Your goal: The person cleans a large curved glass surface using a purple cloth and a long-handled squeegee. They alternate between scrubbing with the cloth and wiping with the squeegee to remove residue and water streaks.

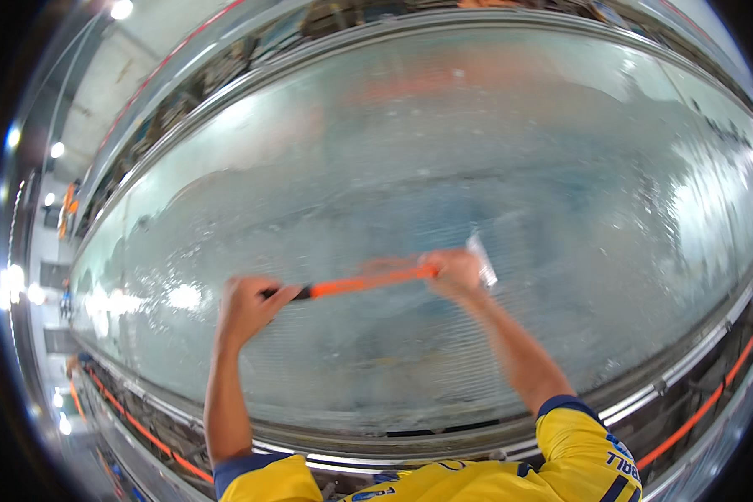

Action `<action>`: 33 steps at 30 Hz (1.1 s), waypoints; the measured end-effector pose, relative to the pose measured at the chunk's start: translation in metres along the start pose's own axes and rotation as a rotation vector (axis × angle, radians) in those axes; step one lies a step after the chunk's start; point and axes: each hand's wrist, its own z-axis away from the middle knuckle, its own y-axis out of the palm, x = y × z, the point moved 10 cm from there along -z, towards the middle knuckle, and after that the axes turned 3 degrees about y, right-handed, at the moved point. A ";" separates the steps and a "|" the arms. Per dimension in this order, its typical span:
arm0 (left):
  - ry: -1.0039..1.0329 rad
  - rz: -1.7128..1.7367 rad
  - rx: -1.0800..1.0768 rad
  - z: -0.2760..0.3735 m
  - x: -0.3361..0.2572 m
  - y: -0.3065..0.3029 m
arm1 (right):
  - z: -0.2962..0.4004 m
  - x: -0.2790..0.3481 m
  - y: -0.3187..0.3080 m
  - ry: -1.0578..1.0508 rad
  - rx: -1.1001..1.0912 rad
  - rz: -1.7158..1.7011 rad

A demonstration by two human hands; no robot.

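A long orange-handled tool [364,281] with a black grip spans both hands above a wide, wet, glossy pale-green surface [351,351]. My left hand [248,307] is closed around the black grip end. Farther right, my right hand [455,271] wraps the orange shaft near its other end. Just beyond that hand shows a blurred, shiny whitish piece [484,258]; whether it is the tool's head cannot be told. Faint parallel ridges run across the surface under the hands.
A metal rail [182,119] borders the far side, with cluttered material behind it. Along the near side run another metal rail [640,401] and an orange hose or cable [709,401]. Bright lamps [12,279] glare at the left and reflect off the wet surface.
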 end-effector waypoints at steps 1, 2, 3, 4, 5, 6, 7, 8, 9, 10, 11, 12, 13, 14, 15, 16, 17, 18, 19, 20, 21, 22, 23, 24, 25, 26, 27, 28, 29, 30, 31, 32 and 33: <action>-0.048 0.114 -0.127 0.038 0.044 -0.024 | 0.011 0.057 0.018 -0.175 -0.178 -0.256; -0.144 -0.026 -0.120 0.085 0.097 -0.052 | 0.018 0.114 0.072 -0.268 -0.060 -0.188; -0.286 -0.015 -0.118 0.144 0.159 -0.074 | 0.022 0.175 0.112 -0.320 0.112 -0.362; -0.451 -0.017 -0.129 0.195 0.201 -0.092 | 0.025 0.231 0.152 -0.365 0.336 -0.308; -0.535 -0.021 -0.110 0.231 0.214 -0.110 | 0.027 0.269 0.186 -0.307 0.506 -0.304; -0.492 -0.086 -0.196 0.263 0.215 -0.130 | 0.024 0.305 0.200 -0.368 0.500 -0.361; -0.442 -0.152 -0.279 0.281 0.216 -0.145 | 0.018 0.331 0.213 -0.423 0.486 -0.419; -0.480 -0.187 -0.253 0.280 0.227 -0.151 | 0.010 0.348 0.234 -0.470 0.477 -0.377; -0.506 -0.223 -0.226 0.270 0.236 -0.155 | -0.006 0.349 0.248 -0.513 0.460 -0.330; -0.569 -0.259 -0.205 0.274 0.234 -0.155 | -0.014 0.346 0.250 -0.491 0.473 -0.309; -0.578 -0.281 -0.133 0.257 0.236 -0.150 | -0.025 0.335 0.250 -0.464 0.482 -0.287; -0.515 -0.291 -0.168 0.237 0.232 -0.150 | -0.037 0.324 0.242 -0.438 0.487 -0.266; -0.588 -0.288 -0.071 0.207 0.231 -0.144 | -0.050 0.307 0.227 -0.400 0.451 -0.269; -0.538 -0.173 -0.162 0.179 0.226 -0.148 | -0.066 0.284 0.210 -0.361 0.403 -0.273; -0.462 -0.191 -0.074 0.125 0.206 -0.146 | -0.086 0.252 0.195 -0.317 0.324 -0.252; -0.407 -0.246 -0.017 0.080 0.186 -0.148 | -0.101 0.222 0.179 -0.270 0.248 -0.238; -0.282 -0.192 -0.093 0.033 0.159 -0.142 | -0.120 0.183 0.156 -0.265 0.105 -0.123; -0.226 -0.230 -0.038 -0.013 0.109 -0.130 | -0.133 0.148 0.132 -0.255 -0.029 -0.022; -0.013 -0.245 -0.066 -0.043 0.072 -0.123 | -0.148 0.116 0.108 -0.209 -0.053 -0.070; 0.054 -0.295 -0.081 -0.069 0.042 -0.118 | -0.161 0.084 0.081 -0.168 -0.072 -0.111; -0.042 -0.236 -0.006 -0.103 0.016 -0.103 | -0.172 0.046 0.054 -0.119 -0.079 0.041; 0.090 -0.121 -0.063 -0.130 -0.034 -0.090 | -0.177 0.003 0.020 -0.023 -0.129 -0.015; 0.166 -0.221 0.001 -0.155 -0.064 -0.072 | -0.178 -0.034 -0.009 0.067 -0.044 0.000; 0.308 -0.175 -0.084 -0.160 -0.085 -0.056 | -0.171 -0.052 -0.045 -0.007 -0.117 0.049; 0.186 0.019 0.053 -0.164 -0.102 -0.015 | -0.150 -0.081 -0.084 -0.129 -0.235 0.127; 0.180 -0.053 0.082 -0.153 -0.136 0.013 | -0.125 -0.129 -0.111 -0.069 -0.176 0.095; 0.343 -0.027 0.051 -0.135 -0.152 0.046 | -0.096 -0.160 -0.130 0.015 -0.150 0.191; 0.356 0.020 0.045 -0.109 -0.148 0.071 | -0.070 -0.159 -0.137 0.041 -0.096 0.234; 0.371 0.076 0.061 -0.078 -0.145 0.094 | -0.035 -0.158 -0.135 0.086 -0.029 0.279; 0.360 0.091 0.064 -0.042 -0.144 0.104 | 0.004 -0.152 -0.130 0.065 -0.010 0.278; 0.353 0.100 0.051 -0.008 -0.146 0.107 | 0.029 -0.147 -0.127 0.033 -0.005 0.277; 0.311 0.151 0.003 0.027 -0.138 0.098 | 0.049 -0.129 -0.117 0.002 0.005 0.267; 0.260 0.193 -0.041 0.069 -0.122 0.084 | 0.067 -0.096 -0.096 -0.030 0.019 0.244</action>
